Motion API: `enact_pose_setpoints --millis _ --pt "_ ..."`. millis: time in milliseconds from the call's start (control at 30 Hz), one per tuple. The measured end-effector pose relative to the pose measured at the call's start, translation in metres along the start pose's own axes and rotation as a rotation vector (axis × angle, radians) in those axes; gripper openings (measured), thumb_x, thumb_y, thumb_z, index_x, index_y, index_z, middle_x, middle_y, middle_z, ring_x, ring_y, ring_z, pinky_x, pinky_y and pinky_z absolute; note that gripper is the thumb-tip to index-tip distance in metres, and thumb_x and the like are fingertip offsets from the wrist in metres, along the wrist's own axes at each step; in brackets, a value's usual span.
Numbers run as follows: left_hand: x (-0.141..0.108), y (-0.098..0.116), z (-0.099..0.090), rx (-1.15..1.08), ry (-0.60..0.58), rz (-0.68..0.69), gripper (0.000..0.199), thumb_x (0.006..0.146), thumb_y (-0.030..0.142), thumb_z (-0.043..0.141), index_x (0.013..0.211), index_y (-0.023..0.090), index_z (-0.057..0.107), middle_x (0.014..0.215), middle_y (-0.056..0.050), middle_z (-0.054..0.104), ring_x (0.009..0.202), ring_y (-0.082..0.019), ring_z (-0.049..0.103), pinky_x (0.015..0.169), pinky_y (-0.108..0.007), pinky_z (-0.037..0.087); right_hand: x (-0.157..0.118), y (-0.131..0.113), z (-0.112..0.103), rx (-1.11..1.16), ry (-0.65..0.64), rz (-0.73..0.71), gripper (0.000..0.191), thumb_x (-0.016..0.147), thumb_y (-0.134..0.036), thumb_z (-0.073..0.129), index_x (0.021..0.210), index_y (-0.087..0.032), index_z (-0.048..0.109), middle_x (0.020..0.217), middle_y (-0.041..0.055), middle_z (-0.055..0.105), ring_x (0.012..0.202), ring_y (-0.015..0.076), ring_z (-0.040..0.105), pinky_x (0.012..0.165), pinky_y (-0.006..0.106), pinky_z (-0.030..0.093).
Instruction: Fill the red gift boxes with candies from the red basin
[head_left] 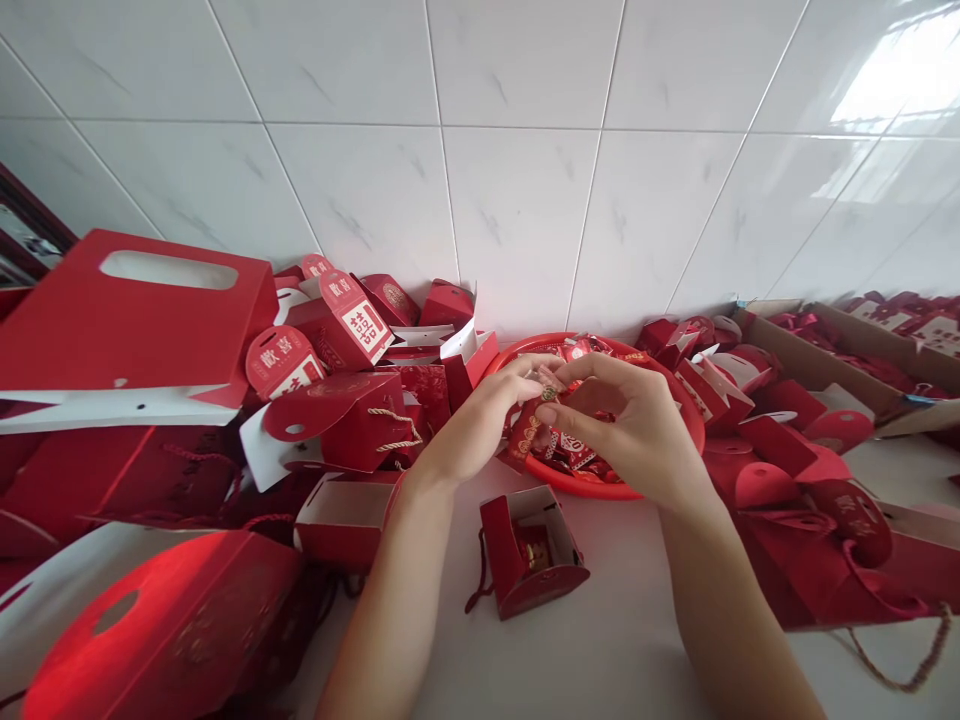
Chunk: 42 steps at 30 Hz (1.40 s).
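Observation:
My left hand (480,415) and my right hand (626,415) meet over the near side of a round red plastic basin (611,490). Between their fingertips is a small red packet with gold print (526,432), gripped by both hands and partly covered by the fingers. Wrapped candies (574,452) in red and white lie in the basin beneath. Just in front of the basin stands a small open red box (499,565) with a dark cord at its left side. A red and gold wrapped piece (535,546) sits inside that box.
Red gift boxes (352,325) are heaped on the left, with a large handled box (142,330) among them. More red boxes (795,440) crowd the right, near a cardboard carton (787,350). A white tiled wall (517,210) rises behind the white tabletop (600,640).

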<state>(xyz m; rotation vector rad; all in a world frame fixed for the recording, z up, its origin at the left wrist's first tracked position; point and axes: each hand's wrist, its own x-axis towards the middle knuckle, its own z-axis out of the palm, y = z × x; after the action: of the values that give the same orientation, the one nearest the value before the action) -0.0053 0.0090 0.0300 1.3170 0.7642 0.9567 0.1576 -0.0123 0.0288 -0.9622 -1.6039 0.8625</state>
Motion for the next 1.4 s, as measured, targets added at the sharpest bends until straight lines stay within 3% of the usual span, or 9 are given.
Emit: enact_pose_setpoints --millis 167,367,467,633,833,933,1133,1267,1400 --pt "0.005 -0.004 -0.007 0.051 0.042 0.058 0.033 0.081 0.028 0.052 0.106 0.022 0.071 0.077 -0.001 0.069 0.066 -0.019 0.064 0.058 -0.027 0.050 -0.003 -0.007 -0.004 0.156 -0.047 -0.018 0.023 0.079 -0.034 0.080 0.079 -0.020 0.062 0.078 0.0012 0.068 0.071 0.0162 0.066 0.063 0.028 0.055" --pt "0.006 -0.003 -0.015 0.350 0.212 0.100 0.027 0.084 0.028 0.053 0.102 0.023 0.072 0.075 0.000 0.066 0.066 -0.018 0.061 0.059 -0.026 0.046 -0.009 -0.006 -0.004 -0.167 -0.464 0.096 0.025 0.081 -0.009 0.068 0.100 -0.023 0.060 0.074 -0.0043 0.068 0.066 0.0142 0.066 0.063 0.025 0.050" --pt "-0.001 -0.001 -0.025 0.578 0.108 0.057 0.018 0.085 0.026 0.054 0.089 0.025 0.072 0.076 0.002 0.067 0.066 -0.017 0.060 0.059 -0.024 0.044 -0.009 -0.005 0.001 -0.461 -0.561 0.061 0.021 0.080 -0.003 0.064 0.089 -0.022 0.060 0.074 -0.0037 0.068 0.066 0.0135 0.064 0.062 0.024 0.043" --pt "-0.016 0.000 -0.042 0.899 -0.242 0.035 0.024 0.083 0.016 0.055 0.079 0.026 0.076 0.079 0.001 0.074 0.063 -0.017 0.062 0.058 -0.024 0.043 -0.010 -0.006 0.006 -0.724 -0.690 0.027 0.020 0.078 -0.003 0.063 0.089 -0.020 0.062 0.078 -0.0004 0.071 0.067 0.0151 0.063 0.059 0.024 0.034" --pt "-0.021 0.006 -0.037 0.978 -0.303 0.002 0.026 0.088 0.021 0.053 0.091 0.026 0.079 0.090 0.000 0.078 0.079 -0.019 0.069 0.069 -0.024 0.048 -0.015 -0.004 0.011 -1.022 -0.801 -0.006 0.015 0.086 -0.011 0.060 0.074 -0.018 0.067 0.071 0.0043 0.071 0.064 0.0181 0.063 0.055 0.029 0.025" --pt "-0.021 0.009 -0.032 1.037 -0.274 -0.068 0.028 0.093 0.030 0.051 0.103 0.026 0.077 0.099 0.000 0.077 0.084 -0.019 0.069 0.071 -0.026 0.048 -0.015 -0.005 0.009 -1.102 -0.778 0.009 0.017 0.088 -0.015 0.060 0.076 -0.019 0.071 0.073 0.0047 0.072 0.067 0.0191 0.064 0.054 0.029 0.024" --pt "-0.020 0.012 -0.027 0.936 -0.223 0.035 0.036 0.101 0.041 0.043 0.115 0.025 0.071 0.114 -0.002 0.074 0.101 -0.021 0.067 0.087 -0.029 0.050 -0.013 -0.008 -0.001 -1.014 -0.673 0.038 0.015 0.090 -0.020 0.064 0.078 -0.020 0.074 0.075 0.0034 0.074 0.072 0.0187 0.066 0.058 0.027 0.030" --pt "-0.014 0.007 -0.022 0.669 -0.212 0.067 0.043 0.102 0.051 0.040 0.122 0.024 0.068 0.113 -0.005 0.071 0.104 -0.023 0.066 0.084 -0.030 0.053 -0.011 -0.010 -0.002 -0.706 -0.383 0.042 0.012 0.092 -0.025 0.064 0.085 -0.020 0.072 0.074 0.0005 0.074 0.063 0.0145 0.064 0.058 0.025 0.036" --pt "-0.004 -0.003 -0.017 0.457 -0.093 0.132 0.051 0.102 0.057 0.036 0.133 0.025 0.061 0.119 -0.006 0.066 0.109 -0.024 0.064 0.085 -0.032 0.055 -0.010 -0.012 -0.002 -0.423 -0.164 0.052 0.016 0.094 -0.033 0.063 0.086 -0.020 0.067 0.073 -0.0017 0.076 0.056 0.0118 0.063 0.058 0.024 0.043"
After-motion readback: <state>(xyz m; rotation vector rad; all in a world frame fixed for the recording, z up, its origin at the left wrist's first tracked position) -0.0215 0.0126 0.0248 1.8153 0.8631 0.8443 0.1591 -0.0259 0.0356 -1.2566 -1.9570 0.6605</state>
